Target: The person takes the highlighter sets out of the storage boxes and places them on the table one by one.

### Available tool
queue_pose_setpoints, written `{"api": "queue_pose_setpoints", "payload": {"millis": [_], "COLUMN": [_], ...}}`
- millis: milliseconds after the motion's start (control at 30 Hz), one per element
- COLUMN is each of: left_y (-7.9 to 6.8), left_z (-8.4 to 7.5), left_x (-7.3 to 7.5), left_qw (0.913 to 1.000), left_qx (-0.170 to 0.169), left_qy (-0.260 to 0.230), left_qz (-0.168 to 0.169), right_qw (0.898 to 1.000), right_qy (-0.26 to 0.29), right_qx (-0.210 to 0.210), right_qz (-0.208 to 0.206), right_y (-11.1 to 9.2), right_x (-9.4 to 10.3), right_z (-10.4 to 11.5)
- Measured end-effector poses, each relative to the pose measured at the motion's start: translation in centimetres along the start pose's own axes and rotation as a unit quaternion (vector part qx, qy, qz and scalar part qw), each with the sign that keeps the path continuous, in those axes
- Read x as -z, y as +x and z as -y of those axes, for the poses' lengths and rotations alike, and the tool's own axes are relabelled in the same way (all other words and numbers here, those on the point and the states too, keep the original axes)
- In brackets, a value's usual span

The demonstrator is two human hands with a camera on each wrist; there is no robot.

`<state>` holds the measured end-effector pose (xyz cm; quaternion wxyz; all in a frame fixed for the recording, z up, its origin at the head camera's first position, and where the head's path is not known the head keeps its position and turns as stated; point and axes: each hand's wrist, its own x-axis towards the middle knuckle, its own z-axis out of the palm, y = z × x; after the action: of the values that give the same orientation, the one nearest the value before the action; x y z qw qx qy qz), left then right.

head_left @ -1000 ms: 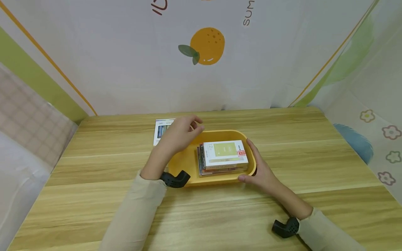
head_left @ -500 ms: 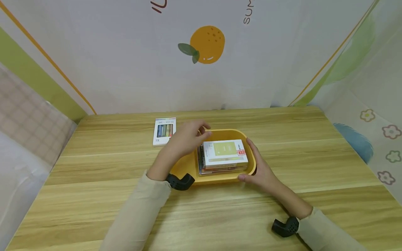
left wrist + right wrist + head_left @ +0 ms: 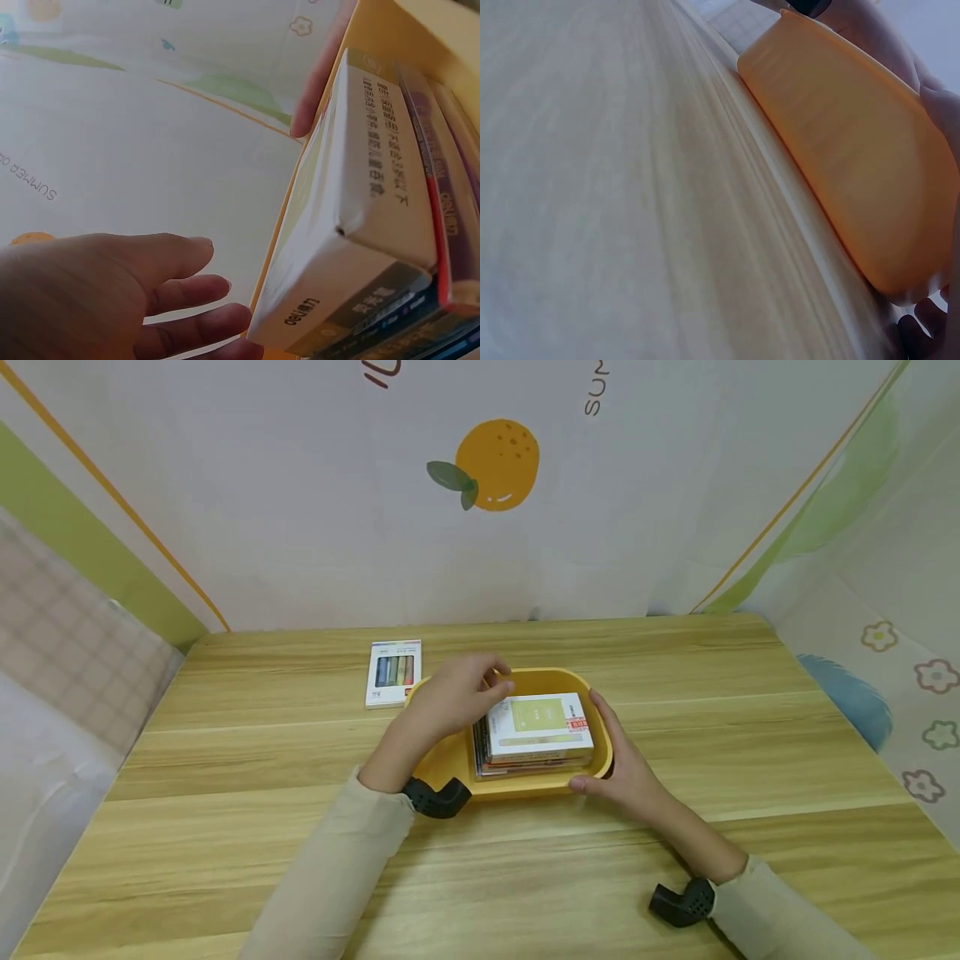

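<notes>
A yellow plastic bin [image 3: 517, 791] stands on the table, with a white box [image 3: 536, 724] bearing a yellow-green label lying on a stack of flat packages [image 3: 517, 770] inside its right part. My left hand [image 3: 461, 693] hovers over the bin beside the box's left end. Its fingers are loosely bent in the left wrist view and hold nothing; whether a fingertip touches the box I cannot tell. At the bin's right end, my right hand [image 3: 626, 777] grips the wall, thumb on the front rim and fingers round the far side.
A thin white pack of coloured sticks [image 3: 393, 674] lies on the wooden table [image 3: 225, 760] behind and left of the bin. Behind the table hangs a white curtain [image 3: 315, 527] printed with an orange. Black wrist cameras [image 3: 682, 903] sit on both forearms.
My left hand has moved right and slightly down, from the bin's left part to the left end of the white box, uncovering the pack of coloured sticks. The right hand stays in place.
</notes>
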<state>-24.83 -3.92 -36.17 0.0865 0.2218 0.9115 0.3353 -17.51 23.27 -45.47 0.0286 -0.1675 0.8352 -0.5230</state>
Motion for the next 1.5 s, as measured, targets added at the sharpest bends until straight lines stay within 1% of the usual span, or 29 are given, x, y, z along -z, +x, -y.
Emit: {"api": "queue_pose_setpoints", "payload": {"millis": [167, 400, 533, 800, 1500], "left_y": [0.2, 0.1, 0.1, 0.3, 0.0], "left_z": [0.1, 0.0, -0.1, 0.0, -0.2], "left_x": [-0.3, -0.7, -0.8, -1.0, -1.2], "left_qw": [0.9999, 0.9998, 0.9998, 0.9995, 0.9982], "left_qx": [-0.008, -0.012, -0.015, -0.025, -0.018], "left_qy": [0.007, 0.001, -0.002, 0.011, 0.031], "left_qz": [0.0, 0.015, 0.016, 0.018, 0.048], "right_qw": [1.0, 1.0, 1.0, 1.0, 1.0], "right_qy": [-0.007, -0.002, 0.0, 0.006, 0.005], "right_qx": [0.001, 0.002, 0.001, 0.0, 0.002], "right_qz": [-0.003, -0.001, 0.0, 0.001, 0.002], "right_y": [0.0, 0.0, 0.0, 0.0, 0.0], "right_x": [0.0, 0.0, 0.0, 0.1, 0.0], "right_z": [-0.1, -0.1, -0.1, 0.0, 0.0]}}
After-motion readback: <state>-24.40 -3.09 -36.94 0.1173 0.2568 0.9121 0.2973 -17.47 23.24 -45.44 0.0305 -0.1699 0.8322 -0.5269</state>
